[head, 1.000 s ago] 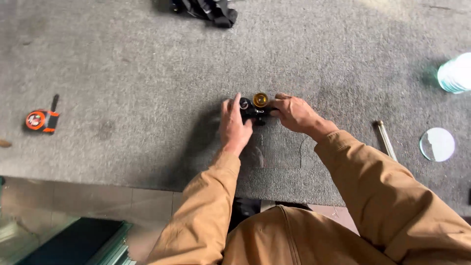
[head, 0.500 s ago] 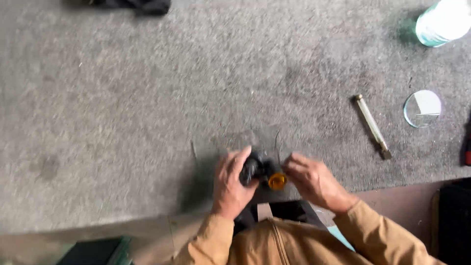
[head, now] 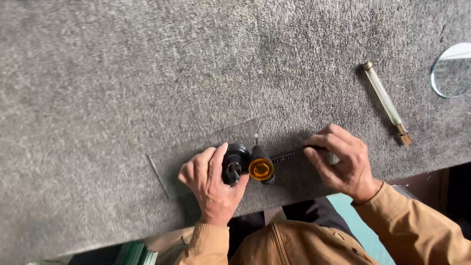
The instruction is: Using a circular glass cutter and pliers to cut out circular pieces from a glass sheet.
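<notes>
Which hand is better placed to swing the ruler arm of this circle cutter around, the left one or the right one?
Probably the right hand: its fingers already pinch the outer end of the black ruler arm. The left hand presses on the black suction base beside the orange knob, so it seems busy steadying the pivot.

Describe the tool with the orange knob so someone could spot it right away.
On the grey carpeted table, look at the near edge between the left hand and right hand. The tool is black, with one round orange knob, unlike the clear-handled cutter farther right.
</notes>
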